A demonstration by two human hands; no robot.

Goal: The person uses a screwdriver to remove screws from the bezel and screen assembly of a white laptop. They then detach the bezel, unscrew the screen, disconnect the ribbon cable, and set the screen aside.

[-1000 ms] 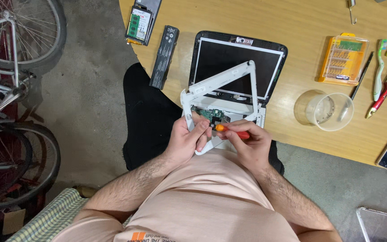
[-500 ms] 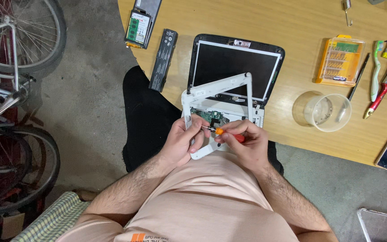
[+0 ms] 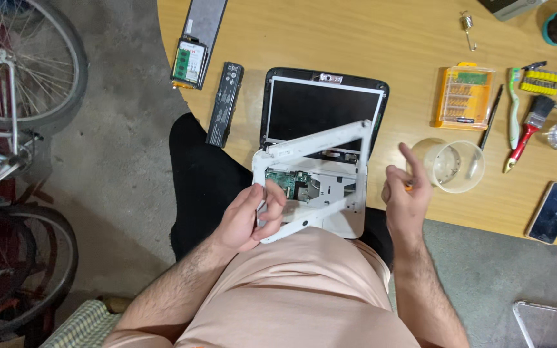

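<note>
A small white laptop (image 3: 330, 193) lies opened up at the wooden table's near edge, its black screen (image 3: 320, 109) flat on the table and its green circuit board (image 3: 290, 181) bared. My left hand (image 3: 249, 216) grips the left corner of the white frame. To the right of the laptop my right hand (image 3: 406, 193) is lifted, index finger up, with an orange-handled screwdriver (image 3: 408, 187) mostly hidden in the palm. It hovers beside a clear plastic cup (image 3: 454, 165).
On the table (image 3: 381, 38) lie a black battery (image 3: 225, 103), a cover with a green memory card (image 3: 188, 63), an orange bit case (image 3: 463, 95), brushes (image 3: 525, 132), a phone (image 3: 551, 211) and a metal spring (image 3: 469, 27). Bicycle wheels (image 3: 20, 71) stand at the left on concrete.
My right hand has left the laptop's circuit board and swung right toward the clear cup, screwdriver still in it. The left hand stays on the frame.
</note>
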